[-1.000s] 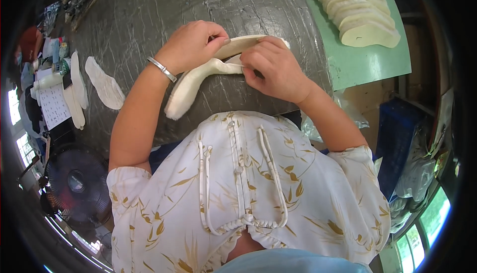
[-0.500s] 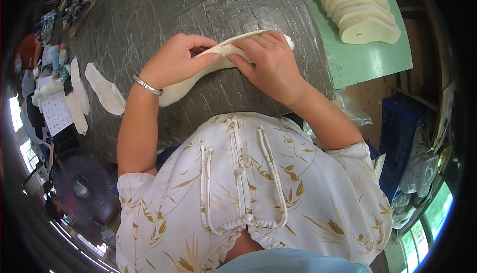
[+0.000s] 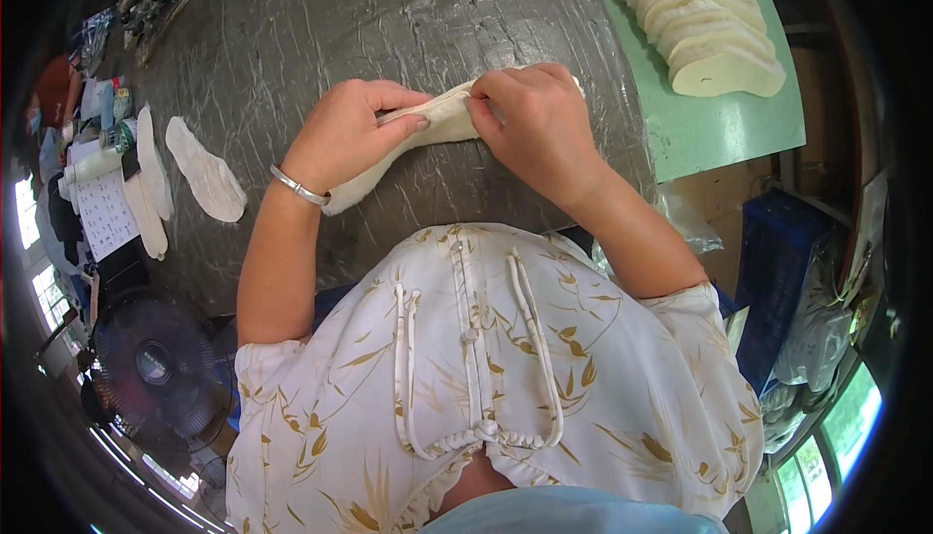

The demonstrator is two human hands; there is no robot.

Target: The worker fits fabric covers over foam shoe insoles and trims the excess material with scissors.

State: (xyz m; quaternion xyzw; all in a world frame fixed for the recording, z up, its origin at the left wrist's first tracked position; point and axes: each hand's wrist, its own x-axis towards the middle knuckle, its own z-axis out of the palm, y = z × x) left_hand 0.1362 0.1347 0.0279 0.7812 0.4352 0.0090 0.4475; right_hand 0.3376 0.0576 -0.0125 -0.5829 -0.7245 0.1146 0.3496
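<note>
A cream, fleecy insole (image 3: 389,158) lies lengthwise between both hands, just over the dark table. My left hand (image 3: 355,126) pinches its upper edge between thumb and fingers; a silver bangle circles that wrist. Farther right along the same edge, my right hand (image 3: 533,116) grips with thumb and bent fingers, covering much of the insole's right end. The edge between the hands looks layered and slightly folded. On the table to the left rests a separate white fleecy insole (image 3: 204,171), with longer pale insoles (image 3: 147,189) beside it.
A row of overlapping cream insoles (image 3: 719,34) lies on a green board (image 3: 724,131) at the right. The table (image 3: 389,9) has a wrinkled plastic cover. A fan (image 3: 155,364) stands lower left; a blue crate (image 3: 782,272) stands right. Papers and bottles crowd the left edge.
My right hand has drawn its fingers in and pinches the insole's edge more tightly, with the knuckles raised. My left hand has shifted slightly right and down, still holding the insole.
</note>
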